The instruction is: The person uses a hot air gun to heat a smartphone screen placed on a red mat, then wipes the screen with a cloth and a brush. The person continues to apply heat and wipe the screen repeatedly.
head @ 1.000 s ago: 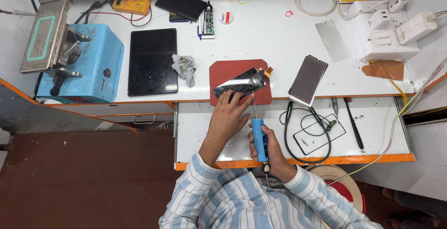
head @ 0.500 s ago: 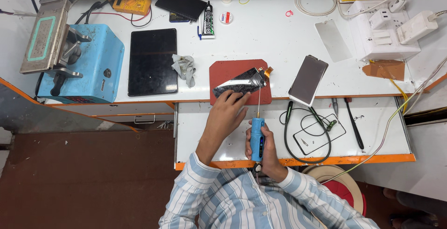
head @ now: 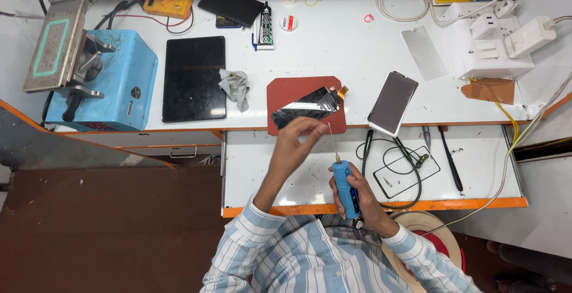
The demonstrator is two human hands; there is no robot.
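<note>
Phone screen panel (head: pixel 307 109), dark and glossy with an orange flex tail, lies tilted on the red mat (head: pixel 286 93), just beyond my left hand (head: pixel 296 141); my left fingertips (head: pixel 316 127) are drawn together close above its near edge, though I cannot tell whether they touch it. My right hand (head: pixel 357 193) is wrapped tight around the blue electric screwdriver (head: pixel 345 184), its thin bit pointing toward my left fingers.
</note>
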